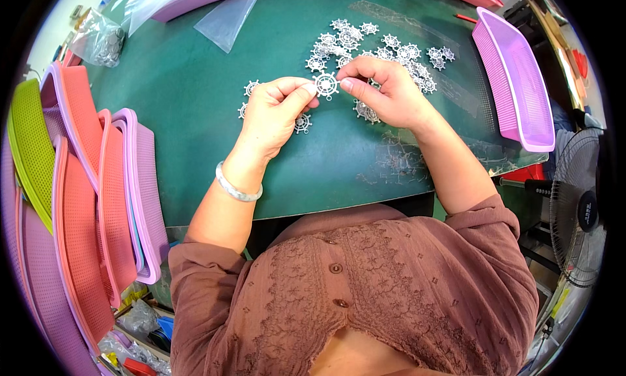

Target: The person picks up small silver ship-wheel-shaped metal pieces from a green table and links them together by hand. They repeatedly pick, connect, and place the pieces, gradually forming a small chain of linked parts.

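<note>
A silver ship's-wheel charm (326,85), with a small ring at its lower edge, is held up above the green table (195,148). My left hand (277,112) pinches its left side between thumb and forefinger. On its right side, the thumb and forefinger of my right hand (389,92) close at the rim. A loose heap of matching charms (349,38) lies beyond my hands, spreading to the right behind the right one. A few more charms (302,123) lie around my left hand, partly hidden by it, and another small pile (366,111) sits under my right hand.
Stacked plastic baskets (140,180) in purple, coral and green crowd the left side. A purple basket (515,82) stands at the table's right edge, near a fan (577,206). Clear plastic sheeting (228,17) and a filled plastic bag (98,40) lie at the far left.
</note>
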Motion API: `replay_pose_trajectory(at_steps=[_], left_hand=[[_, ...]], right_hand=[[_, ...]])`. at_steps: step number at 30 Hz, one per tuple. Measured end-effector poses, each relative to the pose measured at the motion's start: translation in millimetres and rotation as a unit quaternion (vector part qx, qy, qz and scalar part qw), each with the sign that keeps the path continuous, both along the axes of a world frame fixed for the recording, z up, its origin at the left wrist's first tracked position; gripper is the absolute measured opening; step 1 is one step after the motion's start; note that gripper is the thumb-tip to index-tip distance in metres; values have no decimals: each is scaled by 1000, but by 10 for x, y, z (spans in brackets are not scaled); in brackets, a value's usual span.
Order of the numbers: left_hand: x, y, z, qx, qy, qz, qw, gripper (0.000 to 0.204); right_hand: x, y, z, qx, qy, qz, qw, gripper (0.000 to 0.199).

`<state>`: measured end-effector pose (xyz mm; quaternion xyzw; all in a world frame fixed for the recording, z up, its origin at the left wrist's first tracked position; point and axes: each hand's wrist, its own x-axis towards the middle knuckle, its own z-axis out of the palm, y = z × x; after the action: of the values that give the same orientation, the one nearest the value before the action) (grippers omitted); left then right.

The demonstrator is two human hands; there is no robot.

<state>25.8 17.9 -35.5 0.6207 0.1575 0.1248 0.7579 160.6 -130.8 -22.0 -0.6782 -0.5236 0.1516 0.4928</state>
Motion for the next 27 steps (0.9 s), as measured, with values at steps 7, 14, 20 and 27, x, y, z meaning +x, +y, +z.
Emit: replay_pose_trajectory(at_steps=[7, 14, 20, 27], left_hand=[[-9, -4, 1, 5, -5, -13, 1000, 13], [-4, 0, -16, -1, -7, -13, 1000, 13], [6, 13, -51, 57, -9, -23, 998, 14], [19, 24, -91, 143, -10, -18, 989, 15]], right_hand=[[-11, 5, -1, -27, 45, 4, 999, 14], [-6, 1, -6, -25, 53, 9, 998, 14], [-3, 0, -7, -22, 47, 11, 999, 14], [-2, -6, 10, -38, 30, 8, 999, 13]])
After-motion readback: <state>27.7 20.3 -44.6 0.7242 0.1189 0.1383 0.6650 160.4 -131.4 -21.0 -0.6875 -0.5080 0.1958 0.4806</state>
